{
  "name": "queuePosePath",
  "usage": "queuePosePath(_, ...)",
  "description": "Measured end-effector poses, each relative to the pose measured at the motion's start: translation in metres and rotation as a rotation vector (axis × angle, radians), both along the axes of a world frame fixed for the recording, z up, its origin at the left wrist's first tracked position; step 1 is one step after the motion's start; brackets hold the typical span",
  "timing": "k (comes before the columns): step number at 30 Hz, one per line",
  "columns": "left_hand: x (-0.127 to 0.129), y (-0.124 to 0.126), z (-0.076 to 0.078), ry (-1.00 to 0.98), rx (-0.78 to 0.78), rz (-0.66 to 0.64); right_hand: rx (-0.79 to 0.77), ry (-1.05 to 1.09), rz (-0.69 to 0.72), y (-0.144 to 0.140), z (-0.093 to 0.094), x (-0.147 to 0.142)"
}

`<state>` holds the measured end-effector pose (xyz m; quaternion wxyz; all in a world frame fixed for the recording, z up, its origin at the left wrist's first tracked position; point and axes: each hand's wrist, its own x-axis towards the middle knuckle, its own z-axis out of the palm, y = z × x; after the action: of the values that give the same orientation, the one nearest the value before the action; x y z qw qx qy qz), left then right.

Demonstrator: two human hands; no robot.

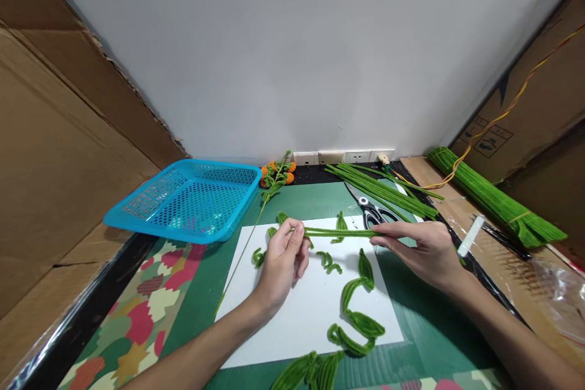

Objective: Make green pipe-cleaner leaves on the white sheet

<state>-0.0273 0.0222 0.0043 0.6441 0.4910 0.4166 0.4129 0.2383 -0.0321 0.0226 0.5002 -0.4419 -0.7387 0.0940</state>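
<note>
Between my two hands a few green pipe cleaners (pixel 340 233) stretch level above a white sheet (pixel 292 329). My left hand (pixel 287 253) pinches their left end, while my right hand (pixel 418 247) grips the right end between thumb and fingers. Below them on the sheet lie a curly green pipe cleaner piece (pixel 329 262) and a leaf shape (pixel 340 226). Nearer to me, a curved string of green leaves (pixel 361 320) runs down the sheet's right side. More green leaves (pixel 308 372) lie at the front edge.
A blue plastic basket (pixel 210 201) stands at the left, beside an orange-flowered stem (pixel 274 180). Scissors (pixel 372 210) and loose green pipe cleaners (pixel 384 189) lie at the back right. A thick green bundle (pixel 496 192) rests further right, near a twisted yellow-red cord (pixel 493 119).
</note>
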Motion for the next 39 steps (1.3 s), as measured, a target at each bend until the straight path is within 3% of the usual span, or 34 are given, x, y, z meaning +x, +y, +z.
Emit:
queuePosePath(18,-0.0003,-0.0002,-0.0004,0.014,0.007,-0.019,0.001,0.009,0.042,-0.0010,-0.0047,0.0017)
queuePosePath(30,-0.0008,0.0003,-0.0030,0.028,0.066,-0.022,-0.191,0.113,0.036,-0.0026,0.0002,-0.0027)
queuePosePath(39,-0.0002,-0.0003,-0.0020,0.027,0.077,-0.023,-0.188,0.120,0.031,-0.0028,-0.0007,-0.0028)
